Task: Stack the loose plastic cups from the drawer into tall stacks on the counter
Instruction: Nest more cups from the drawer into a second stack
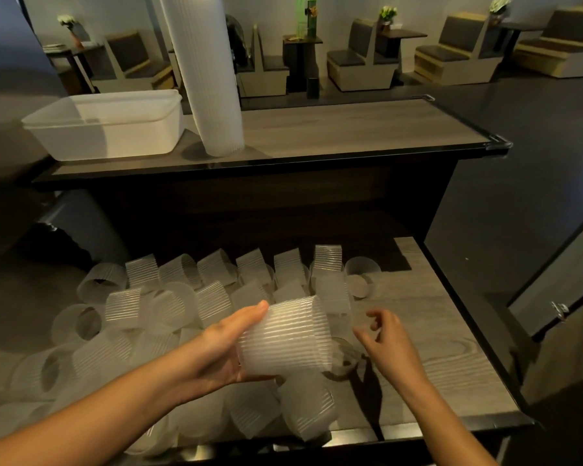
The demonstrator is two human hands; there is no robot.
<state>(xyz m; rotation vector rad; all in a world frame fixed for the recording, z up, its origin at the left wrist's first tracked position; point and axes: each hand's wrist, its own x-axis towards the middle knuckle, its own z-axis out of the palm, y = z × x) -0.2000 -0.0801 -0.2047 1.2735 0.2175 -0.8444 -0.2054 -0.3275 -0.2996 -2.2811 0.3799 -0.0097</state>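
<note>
My left hand (pixel 223 348) holds a short stack of ribbed translucent cups (pixel 283 334) on its side above the drawer (pixel 451 348). My right hand (pixel 384 341) hovers just right of that stack, fingers loosely curled and apart, holding nothing. Several loose ribbed cups (pixel 182 297) lie in rows and heaps across the left and middle of the drawer. A tall stack of cups (pixel 212 79) stands upright on the counter (pixel 350 129) behind the drawer and runs past the top of the view.
A white plastic tub (pixel 108 126) sits on the counter left of the tall stack. Two clear cups (pixel 362 270) lie at the drawer's back right. Booth seats and tables fill the room beyond the counter.
</note>
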